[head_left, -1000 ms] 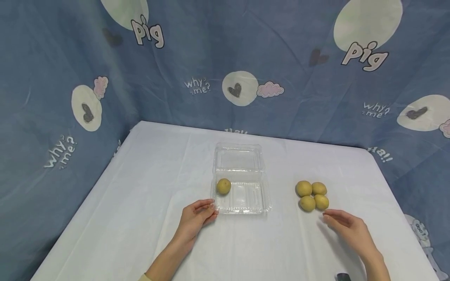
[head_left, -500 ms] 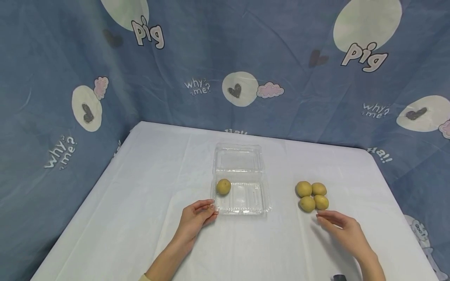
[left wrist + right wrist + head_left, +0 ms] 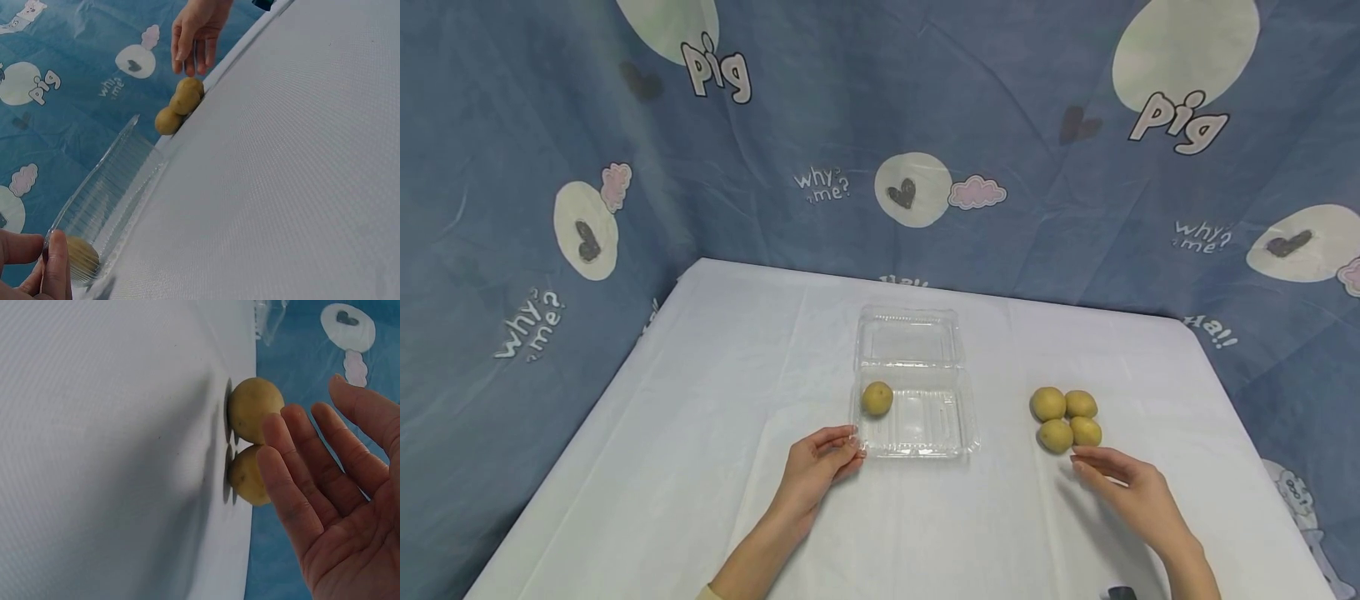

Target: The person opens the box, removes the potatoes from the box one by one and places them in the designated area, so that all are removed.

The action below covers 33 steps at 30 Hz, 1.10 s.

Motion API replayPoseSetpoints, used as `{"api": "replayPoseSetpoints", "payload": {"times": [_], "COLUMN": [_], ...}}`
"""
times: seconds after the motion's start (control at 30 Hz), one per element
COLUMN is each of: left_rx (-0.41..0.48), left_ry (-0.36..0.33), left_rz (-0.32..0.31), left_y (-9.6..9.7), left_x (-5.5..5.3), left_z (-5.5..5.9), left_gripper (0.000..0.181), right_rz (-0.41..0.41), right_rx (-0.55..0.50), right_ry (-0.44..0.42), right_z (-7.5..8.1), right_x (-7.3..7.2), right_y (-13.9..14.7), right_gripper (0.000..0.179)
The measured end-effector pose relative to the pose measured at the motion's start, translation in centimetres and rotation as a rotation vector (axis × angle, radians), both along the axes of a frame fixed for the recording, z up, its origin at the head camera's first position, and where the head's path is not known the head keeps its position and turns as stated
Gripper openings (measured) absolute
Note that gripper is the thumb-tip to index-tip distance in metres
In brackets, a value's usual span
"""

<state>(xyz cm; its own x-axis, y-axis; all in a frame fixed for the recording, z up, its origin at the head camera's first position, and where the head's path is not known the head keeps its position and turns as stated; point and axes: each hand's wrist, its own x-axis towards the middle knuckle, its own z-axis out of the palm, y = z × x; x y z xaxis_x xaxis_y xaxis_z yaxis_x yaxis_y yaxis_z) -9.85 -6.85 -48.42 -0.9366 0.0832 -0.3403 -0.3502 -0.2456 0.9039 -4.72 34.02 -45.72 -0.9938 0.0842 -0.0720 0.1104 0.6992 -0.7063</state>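
Observation:
A clear plastic clamshell container [image 3: 925, 421] lies with its lid folded back on the table. One round yellow fruit [image 3: 877, 399] sits in the left part of its base. My left hand [image 3: 814, 468] pinches the container's near left corner; in the left wrist view its thumb and fingers grip the rim. To the right, several more yellow fruits [image 3: 1056, 435] lie in a tight cluster. My right hand [image 3: 1131, 492] hovers just in front of them, fingers relaxed and holding nothing. In the right wrist view, two fruits [image 3: 254, 409] show beyond its spread fingers.
A white cloth covers the table [image 3: 700, 467]. Behind and to the sides hangs a blue printed curtain [image 3: 820, 100]. A small dark object [image 3: 1122, 592] shows at the bottom edge beside the right forearm.
My right hand has shifted a little to the left along the near side of the fruit cluster. The left hand, the container and the fruits have stayed in place.

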Motion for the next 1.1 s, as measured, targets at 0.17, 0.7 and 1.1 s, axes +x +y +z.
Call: {"api": "replayPoseSetpoints", "payload": {"times": [0.17,0.7,1.1], "left_rx": [0.004,0.008,0.009], "left_ry": [0.003,0.005,0.003], "left_rz": [0.011,0.017,0.022], "left_y": [0.1,0.1,0.2], "left_x": [0.1,0.2,0.0], "left_z": [-0.1,0.0,0.0], "left_gripper": [0.034,0.033,0.033], "right_rz": [0.01,0.031,0.055], "right_rx": [-0.018,-0.072,-0.103], "right_ry": [0.033,0.093,0.101], "right_z": [0.1,0.5,0.9], "right_x": [0.1,0.3,0.1], "right_y": [-0.2,-1.4,-2.0], "right_gripper": [0.034,0.031,0.03]}}
